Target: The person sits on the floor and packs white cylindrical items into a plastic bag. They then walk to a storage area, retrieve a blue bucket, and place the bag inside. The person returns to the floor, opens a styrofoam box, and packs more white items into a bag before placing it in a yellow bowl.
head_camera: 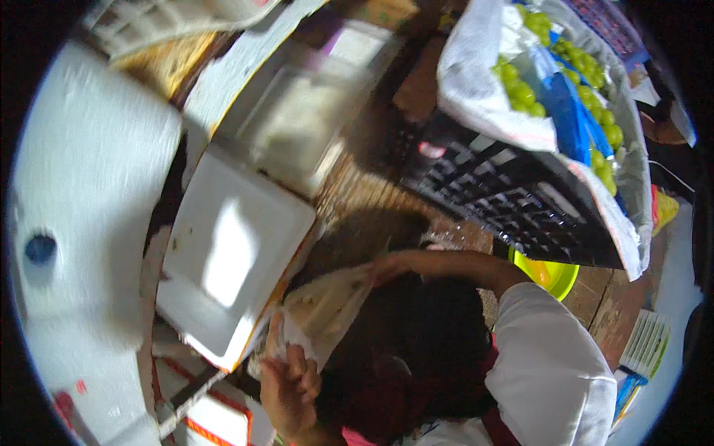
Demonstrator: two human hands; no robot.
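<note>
A thin translucent plastic bag (329, 304) stretches between my two hands. My right hand (390, 267), at the end of an arm in a white sleeve, grips the bag's upper edge. Low in the view, my left hand (290, 384) has its fingers curled at the bag's near side, with the index finger stretched along the plastic. A dark, shadowed mass covers part of the bag's lower edge. Just left of the bag lies a shallow white foam box (189, 240) with bright light on its floor.
A black plastic crate (524, 206) lined with white sheeting holds green grapes (521, 89) at upper right. Below it stands a lime-green bowl (569, 281). A large white foam piece (95, 167) with a round hole fills the left side. A clear container (295, 122) is blurred behind.
</note>
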